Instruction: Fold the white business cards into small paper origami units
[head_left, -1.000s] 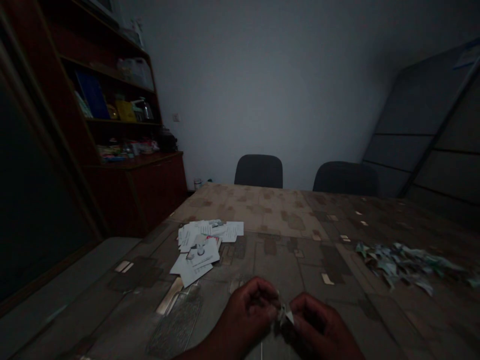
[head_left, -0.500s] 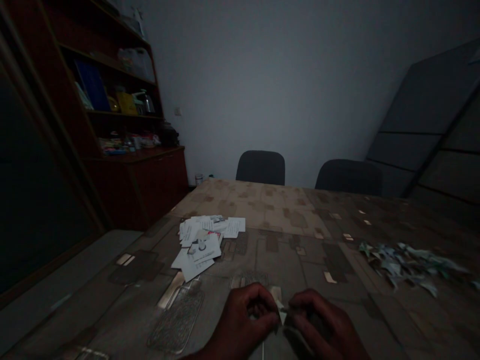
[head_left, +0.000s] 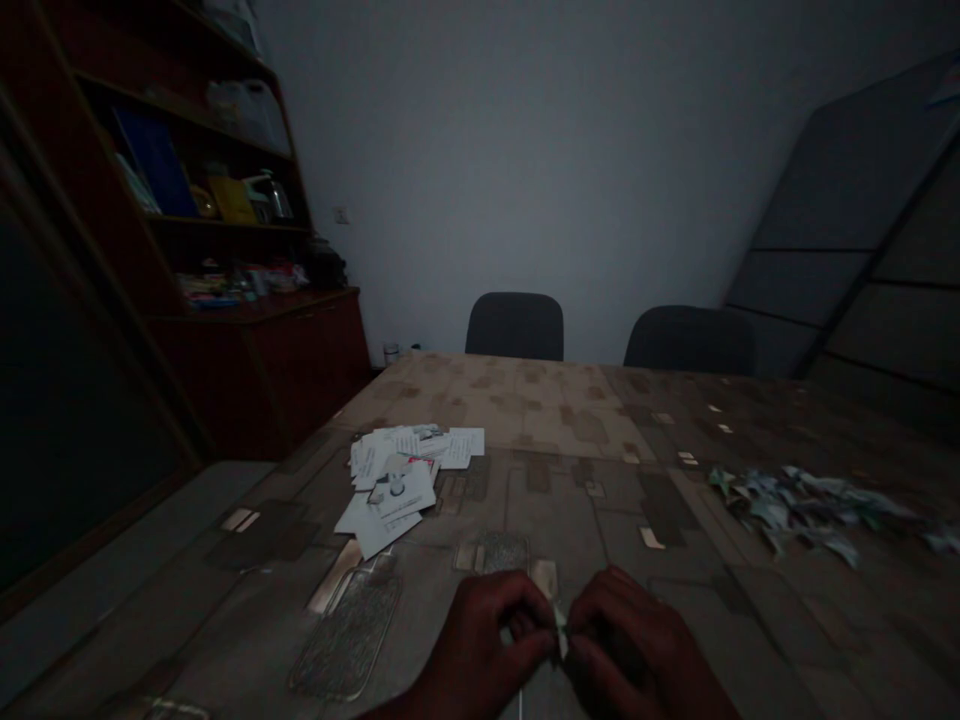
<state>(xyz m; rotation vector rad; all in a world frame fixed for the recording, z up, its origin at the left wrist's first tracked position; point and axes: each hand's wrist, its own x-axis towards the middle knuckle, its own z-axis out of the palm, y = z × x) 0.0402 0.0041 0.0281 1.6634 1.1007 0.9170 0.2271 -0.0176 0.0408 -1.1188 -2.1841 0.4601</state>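
Observation:
Near the front edge of the patterned tablecloth (head_left: 555, 480), my left hand (head_left: 491, 640) pinches a small pale piece of folded paper (head_left: 561, 632) between thumb and forefinger. From the other side my right hand (head_left: 637, 640) grips the same paper, its fingers curled in. Most of the paper is hidden by the fingertips, and the light is dim. Beyond my left hand lies a loose pile of white printed paper cards (head_left: 394, 490). Off to the right is a heap of small folded paper pieces (head_left: 810, 510), pale and greenish.
Two dark chairs (head_left: 514, 326) stand at the table's far side, before a plain wall (head_left: 525, 150). On the left a reddish-brown cabinet (head_left: 300, 350) holds bottles, a blue folder (head_left: 154, 160) and other goods. Grey panels (head_left: 810, 200) lean at the right.
My right hand has moved left, closer to my left hand, so less of the paper shows between them. The view has shifted slightly; the card pile and the heap lie as before.

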